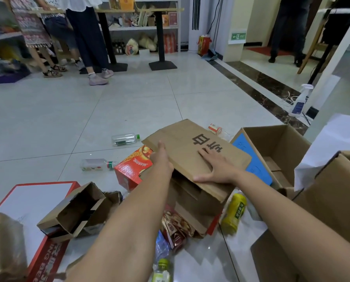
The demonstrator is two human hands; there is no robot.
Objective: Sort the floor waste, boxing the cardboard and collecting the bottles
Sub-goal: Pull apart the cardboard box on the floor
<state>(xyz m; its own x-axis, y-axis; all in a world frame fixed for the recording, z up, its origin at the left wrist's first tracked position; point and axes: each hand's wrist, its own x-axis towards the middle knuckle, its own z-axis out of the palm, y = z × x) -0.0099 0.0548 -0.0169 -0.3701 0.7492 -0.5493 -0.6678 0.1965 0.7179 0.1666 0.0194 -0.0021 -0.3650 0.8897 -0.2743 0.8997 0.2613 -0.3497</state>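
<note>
Cardboard [190, 143]: flat sheet atop centre pile [192, 202], long axis near-right to far-left. Left hand [160, 156] grips its left edge; right hand [215, 167] lies flat on top. Box [282, 139]: open, just right. Floor [88, 108]: open tile far left.

Pale glossy tiled floor [129, 102], dark marble strip [257, 82], black-legged tables [161, 37], white shelving [145, 27], bystanders.

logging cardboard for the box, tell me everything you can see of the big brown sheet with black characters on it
The flattened cardboard sheet is brown and creased, with large black characters printed on top. It lies tilted over other cardboard, overlapping a red carton at its left. The left hand grips its left edge; the right hand presses flat on top. An open cardboard box stands to its right.
</note>
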